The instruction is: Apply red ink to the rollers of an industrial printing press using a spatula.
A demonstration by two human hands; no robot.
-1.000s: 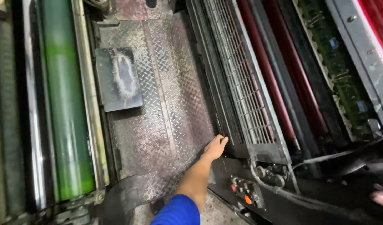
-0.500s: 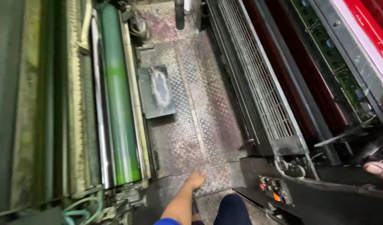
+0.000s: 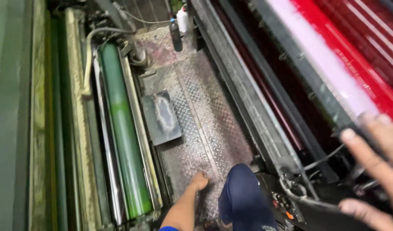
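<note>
Green roller; diamond-patterned grey floor plate; red roller.

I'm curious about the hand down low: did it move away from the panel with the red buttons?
Yes. The left hand left the button panel and now rests leftward on the tread-plate floor.

The left arm hangs straight down from the bottom edge, bare from elbow to wrist with a blue sleeve just showing above it. The left hand is low, fingers curled loosely inward, holding nothing. The right hand is raised close at the right edge, blurred, palm forward, fingers spread wide apart. A knee in dark blue trousers bends forward between the arms.
</note>
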